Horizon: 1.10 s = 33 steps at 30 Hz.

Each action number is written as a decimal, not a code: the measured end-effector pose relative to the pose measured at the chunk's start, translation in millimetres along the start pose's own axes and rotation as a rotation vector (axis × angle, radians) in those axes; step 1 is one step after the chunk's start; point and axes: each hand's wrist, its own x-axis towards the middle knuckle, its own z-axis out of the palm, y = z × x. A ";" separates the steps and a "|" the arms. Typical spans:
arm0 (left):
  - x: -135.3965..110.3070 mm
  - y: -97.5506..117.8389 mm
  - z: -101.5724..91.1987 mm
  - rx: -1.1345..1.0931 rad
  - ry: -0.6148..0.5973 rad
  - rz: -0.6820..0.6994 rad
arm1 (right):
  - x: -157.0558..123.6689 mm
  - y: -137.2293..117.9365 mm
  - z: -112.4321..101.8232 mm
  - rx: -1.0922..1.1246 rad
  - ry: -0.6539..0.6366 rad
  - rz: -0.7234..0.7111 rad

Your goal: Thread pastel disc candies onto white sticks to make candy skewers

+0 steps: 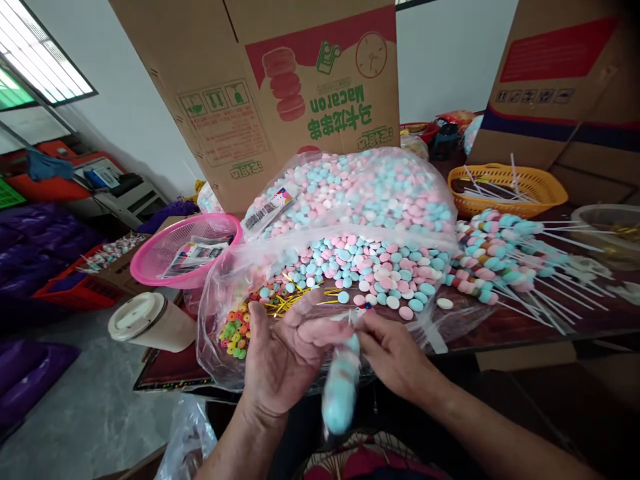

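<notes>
Pale blue at its lower end, the wrapped candy skewer hangs below the fingertips, over the near table edge, blurred; long axis runs mostly down, lower end angled slightly toward the left-hand side; its gathered top sits between both sets of fingers. Right hand is nearer that top: thumb and index closed, pinching it; left hand is palm up, thumb spread clear, fingers reaching to the top; can't tell if those fingertips press on it.

Next out, the clear plastic bag: loaded with pink, blue and white candies; gold ties and ring candies lie at its near left part; a printed packet rests on top. Pink basket, left of the bag, holds labelled packets; lidded cup stands tilted in view, nearer. Right side: skewer pile just beside the bag; yellow basket behind it with white sticks inside; upside-down print on the carton at back.
</notes>
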 end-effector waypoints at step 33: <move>32.5 -62.9 15.6 1.745 -0.263 -0.142 | -66.9 78.7 -94.4 0.341 0.745 0.328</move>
